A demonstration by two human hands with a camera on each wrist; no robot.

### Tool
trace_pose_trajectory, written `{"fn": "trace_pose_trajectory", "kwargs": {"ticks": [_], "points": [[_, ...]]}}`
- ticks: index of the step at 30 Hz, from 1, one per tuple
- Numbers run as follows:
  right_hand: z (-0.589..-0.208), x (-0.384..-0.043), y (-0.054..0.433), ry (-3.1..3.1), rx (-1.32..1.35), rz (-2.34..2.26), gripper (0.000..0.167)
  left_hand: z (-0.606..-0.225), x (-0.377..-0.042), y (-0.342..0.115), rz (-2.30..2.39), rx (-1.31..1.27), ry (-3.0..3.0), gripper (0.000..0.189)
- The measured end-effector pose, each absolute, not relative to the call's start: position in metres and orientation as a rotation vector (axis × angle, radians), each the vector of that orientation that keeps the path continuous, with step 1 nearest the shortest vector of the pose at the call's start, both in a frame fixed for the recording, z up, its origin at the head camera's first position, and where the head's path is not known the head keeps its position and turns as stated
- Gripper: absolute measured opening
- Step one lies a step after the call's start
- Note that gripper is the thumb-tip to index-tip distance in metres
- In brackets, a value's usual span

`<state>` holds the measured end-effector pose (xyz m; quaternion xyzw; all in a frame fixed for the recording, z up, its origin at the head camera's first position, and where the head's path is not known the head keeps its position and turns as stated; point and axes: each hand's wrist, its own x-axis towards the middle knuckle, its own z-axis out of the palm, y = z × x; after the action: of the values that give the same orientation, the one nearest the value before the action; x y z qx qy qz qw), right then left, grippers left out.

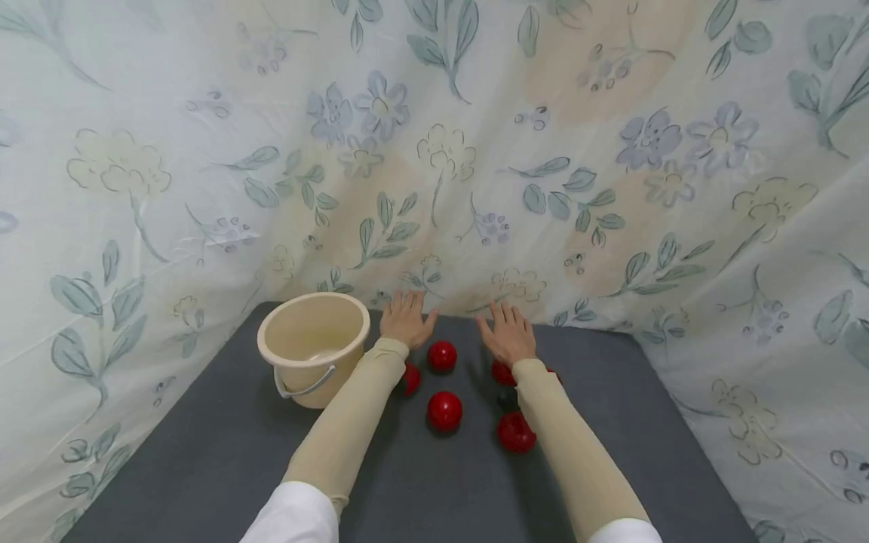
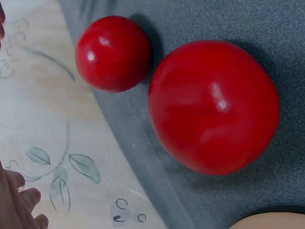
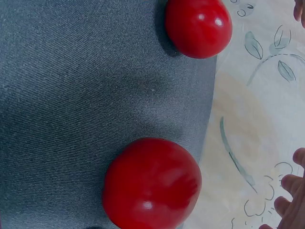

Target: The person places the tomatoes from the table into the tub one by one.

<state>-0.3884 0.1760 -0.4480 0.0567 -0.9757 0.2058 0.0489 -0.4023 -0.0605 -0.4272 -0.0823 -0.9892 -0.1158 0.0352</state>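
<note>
In the head view my left hand (image 1: 405,320) reaches over the table's far edge with its fingers straight, just right of a cream bucket (image 1: 314,377). My right hand (image 1: 509,332) is held out level with it, fingers spread. Neither holds anything. Several glossy red, tomato-like round things lie between and below the arms: one (image 1: 442,356) between the hands, another (image 1: 444,412) nearer me, and a third (image 1: 514,433) beside my right forearm. Others are partly hidden by the arms. The left wrist view shows a large red one (image 2: 214,107); the right wrist view, another (image 3: 152,183).
The dark grey tabletop (image 1: 434,498) spreads below the arms. A floral-patterned cloth (image 1: 434,188) hangs behind it and along both sides. The bucket stands upright at the left rear with its grey handle (image 1: 308,386) hanging down in front.
</note>
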Motion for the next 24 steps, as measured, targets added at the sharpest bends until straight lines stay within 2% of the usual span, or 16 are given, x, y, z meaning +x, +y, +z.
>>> {"fn": "trace_pose_trajectory", "kwargs": {"ticks": [11, 18, 24], "points": [[-0.434, -0.392, 0.197, -2.989, 0.143, 0.679, 0.077, -0.409, -0.396, -0.067, -0.451, -0.287, -3.019, 0.07], [-0.419, -0.394, 0.254, -2.851, 0.006, 1.208, 0.083, -0.365, -0.403, -0.083, -0.754, -0.371, -2.898, 0.07], [-0.434, -0.379, 0.307, -2.62, -0.168, 1.619, 0.085, -0.33, -0.386, -0.137, -1.235, -0.346, -2.751, 0.065]]}}
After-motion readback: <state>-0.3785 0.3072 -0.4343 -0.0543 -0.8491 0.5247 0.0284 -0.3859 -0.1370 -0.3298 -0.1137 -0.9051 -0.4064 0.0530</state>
